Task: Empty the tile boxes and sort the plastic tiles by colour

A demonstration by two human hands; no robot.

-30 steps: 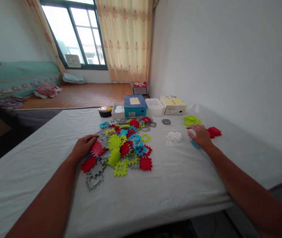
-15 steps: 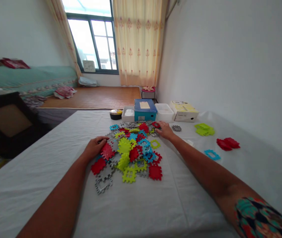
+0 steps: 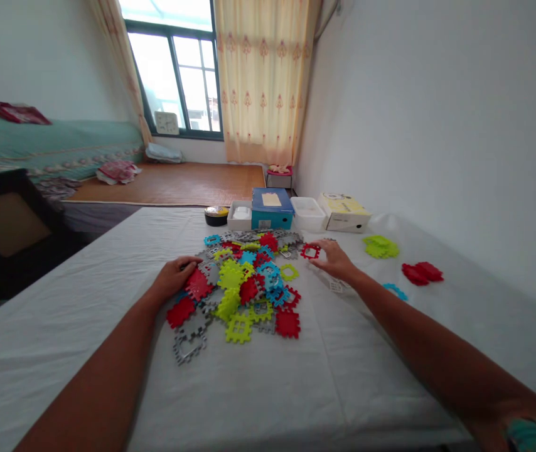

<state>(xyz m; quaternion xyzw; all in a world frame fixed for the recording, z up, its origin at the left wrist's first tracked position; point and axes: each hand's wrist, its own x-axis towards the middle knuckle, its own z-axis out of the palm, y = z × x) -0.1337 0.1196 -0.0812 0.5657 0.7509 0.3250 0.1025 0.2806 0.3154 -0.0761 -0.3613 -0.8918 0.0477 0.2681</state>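
My right hand (image 3: 336, 259) pinches a red square frame tile (image 3: 310, 251) with a notched edge, just right of the heap. The heap holds many interlocking plastic tiles: lime green tiles (image 3: 238, 328), red tiles (image 3: 287, 322), grey tiles (image 3: 189, 347) and blue tiles (image 3: 268, 273). At the heap's left edge rests my left hand (image 3: 175, 276), fingers curled beside a red tile (image 3: 198, 285). Whether those fingers hold anything is hidden. Below my right wrist lies a white tile (image 3: 337, 286).
On the right lie lime green tiles (image 3: 381, 246), red tiles (image 3: 422, 273) and a blue frame tile (image 3: 395, 290), partly behind my forearm. Along the back stand a black round tin (image 3: 216, 216), a blue box (image 3: 272, 210), a clear plastic tub (image 3: 307, 215) and a yellow-white box (image 3: 344, 213).
My right hand has drawn a red frame tile out of the heap's far right side and moved right with it. My left hand stays at the heap's left edge.
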